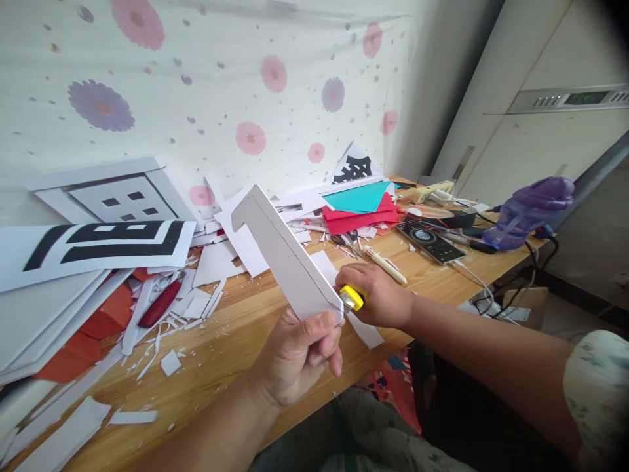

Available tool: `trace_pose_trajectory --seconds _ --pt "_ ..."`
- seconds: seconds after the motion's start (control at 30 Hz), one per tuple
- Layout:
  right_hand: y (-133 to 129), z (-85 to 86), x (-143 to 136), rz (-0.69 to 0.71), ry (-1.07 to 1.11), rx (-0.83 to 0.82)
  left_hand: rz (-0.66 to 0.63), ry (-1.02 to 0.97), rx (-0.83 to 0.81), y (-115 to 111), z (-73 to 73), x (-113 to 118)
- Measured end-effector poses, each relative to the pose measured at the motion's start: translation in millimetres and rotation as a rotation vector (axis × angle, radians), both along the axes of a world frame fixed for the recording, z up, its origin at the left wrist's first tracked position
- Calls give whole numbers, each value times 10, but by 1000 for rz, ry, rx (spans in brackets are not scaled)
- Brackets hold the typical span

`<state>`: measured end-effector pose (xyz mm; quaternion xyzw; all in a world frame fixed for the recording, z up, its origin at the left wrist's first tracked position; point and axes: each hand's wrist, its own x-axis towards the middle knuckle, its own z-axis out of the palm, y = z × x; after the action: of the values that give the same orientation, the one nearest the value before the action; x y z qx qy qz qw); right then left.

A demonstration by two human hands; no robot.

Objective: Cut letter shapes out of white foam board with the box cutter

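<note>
So the left hand (295, 360) has the bottom end of a white board piece (285, 262) pinched between thumb and fingers, and that piece is up in the air, tilted, over the table (221, 354) close to the middle of its near edge. It's a long shape with a little hook at the top and a thin dark line drawn down its length. The right hand (376, 292) is wrapped around a yellow cutter (352, 298), with the business end right at the board's lower corner; can't tell if the blade is actually biting in. Under that hand there's a white strip (366, 333) lying by the near edge. Just past the right hand sit a chunky cream pen (386, 265) and some dark-handled scissors (340, 240). Toward the table's right end you've got a black phone-looking gadget (427, 241) with a white cable (474, 275) plugged in, plus a purple bottle (528, 213) near the far right corner. Along the back edge, a teal sheet (358, 196) sits on red sheets (361, 221), all up against a flowery cloth (295, 59). The left end is pretty messy tbh: white scraps (196, 305) everywhere, a dark red handle (160, 305) lying among them, and a sheet with fat black strokes (122, 252) on top of stacked white boards (49, 314).
</note>
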<state>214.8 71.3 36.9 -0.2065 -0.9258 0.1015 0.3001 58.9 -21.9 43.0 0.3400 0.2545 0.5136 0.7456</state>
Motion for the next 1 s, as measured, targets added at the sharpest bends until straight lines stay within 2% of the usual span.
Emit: trace_pose_trajectory --seconds 0.5,0.7,1.0 --pt "56 -71 -49 -80 -20 30 58 23 -5 -5 -67 17" --pt "90 -93 -61 -133 -131 -43 169 74 -28 5 -95 67" --pt "111 -72 -113 -182 -177 -86 258 78 -118 3 -65 94"
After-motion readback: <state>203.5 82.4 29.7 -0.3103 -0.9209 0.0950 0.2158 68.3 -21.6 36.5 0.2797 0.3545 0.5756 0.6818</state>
